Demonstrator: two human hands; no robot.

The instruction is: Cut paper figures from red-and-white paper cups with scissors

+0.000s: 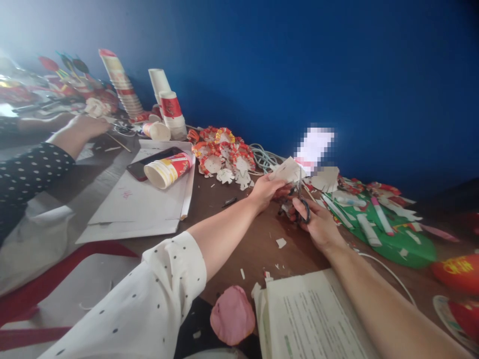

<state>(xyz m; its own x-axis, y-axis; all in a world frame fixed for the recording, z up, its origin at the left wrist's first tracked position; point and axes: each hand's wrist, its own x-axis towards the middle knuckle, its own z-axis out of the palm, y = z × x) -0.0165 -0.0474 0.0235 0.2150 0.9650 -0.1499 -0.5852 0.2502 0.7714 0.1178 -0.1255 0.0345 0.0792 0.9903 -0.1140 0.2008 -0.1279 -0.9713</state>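
My left hand is closed on a piece of white paper, which it holds up above the brown table. In my right hand are scissors with dark handles, my fingers through the loops. The blades point up against the right edge of the paper, with a reddish patch just behind it; whether they are closed on the paper I cannot tell. Beside my left hand lies a heap of red and white cut-paper flowers. Small white scraps lie below both hands.
At left, another person's hands work near stacked paper cups. A paper cup lies on a white folder. Markers rest on a green sheet at right. A printed booklet and pink disc are in front.
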